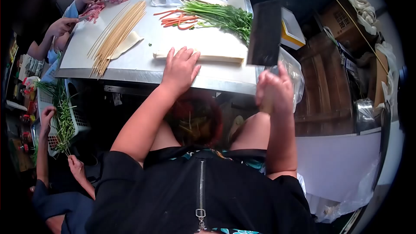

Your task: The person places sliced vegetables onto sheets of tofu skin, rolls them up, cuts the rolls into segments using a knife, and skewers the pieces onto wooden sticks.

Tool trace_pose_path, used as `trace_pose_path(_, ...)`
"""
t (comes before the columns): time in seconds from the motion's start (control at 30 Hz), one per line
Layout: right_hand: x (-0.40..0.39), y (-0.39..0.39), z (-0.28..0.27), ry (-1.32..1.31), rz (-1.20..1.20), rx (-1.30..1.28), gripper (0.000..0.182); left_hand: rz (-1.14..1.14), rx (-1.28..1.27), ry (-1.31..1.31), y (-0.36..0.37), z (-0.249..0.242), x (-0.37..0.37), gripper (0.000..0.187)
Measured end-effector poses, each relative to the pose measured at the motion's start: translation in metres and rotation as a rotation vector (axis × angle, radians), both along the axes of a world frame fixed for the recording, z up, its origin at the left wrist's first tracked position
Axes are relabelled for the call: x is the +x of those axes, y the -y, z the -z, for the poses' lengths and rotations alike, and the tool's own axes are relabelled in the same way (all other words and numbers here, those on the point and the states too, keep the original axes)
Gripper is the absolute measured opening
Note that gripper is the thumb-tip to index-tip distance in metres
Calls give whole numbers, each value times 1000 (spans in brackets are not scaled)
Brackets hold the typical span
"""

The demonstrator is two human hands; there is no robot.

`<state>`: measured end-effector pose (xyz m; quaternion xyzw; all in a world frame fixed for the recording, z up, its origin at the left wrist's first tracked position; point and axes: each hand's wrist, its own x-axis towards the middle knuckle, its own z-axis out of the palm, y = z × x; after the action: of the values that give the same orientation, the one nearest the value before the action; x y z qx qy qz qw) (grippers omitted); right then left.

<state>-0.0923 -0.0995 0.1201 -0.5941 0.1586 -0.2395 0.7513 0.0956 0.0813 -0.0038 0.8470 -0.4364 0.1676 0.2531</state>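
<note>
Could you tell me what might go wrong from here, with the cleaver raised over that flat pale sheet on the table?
1. The left hand lies flat on the pale sheet, so its fingers may sit in the path of the cleaver.
2. The right hand holds the cleaver beyond the table edge; a slip could drop it toward the lap.
3. The sheet lies close to that edge and might slide off.

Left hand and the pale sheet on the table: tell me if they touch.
Touching. The head view shows the left hand pressed flat on the pale sheet, fingers overlapping its edge.

Bare table (pixel 151 39) between skewers (pixel 115 34) and greens (pixel 221 15) looks passable.
</note>
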Motion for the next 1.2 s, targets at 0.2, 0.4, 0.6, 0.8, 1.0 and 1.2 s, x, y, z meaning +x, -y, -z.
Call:
trace_pose_path(0.2,-20,-65,12,-223,-286,118,57,9,36,43,-1,-2,0,36)
trace_pose_path(0.4,-9,-94,36,-272,-245,-31,53,-24,23,74,3,1,0,36)
trace_pose_path(0.6,-9,-97,29,-301,-226,-87,53,-38,8,101,5,2,1,34)
trace_pose_path(0.8,-9,-98,30,-318,-263,-156,51,-52,50,76,5,-2,-1,35)
trace_pose_path(1.0,-12,-101,28,-330,-249,-116,51,-68,59,90,7,1,-1,36)
trace_pose_path(1.2,-2,-95,15,-403,-251,-31,44,-81,103,78,10,-1,-3,35)
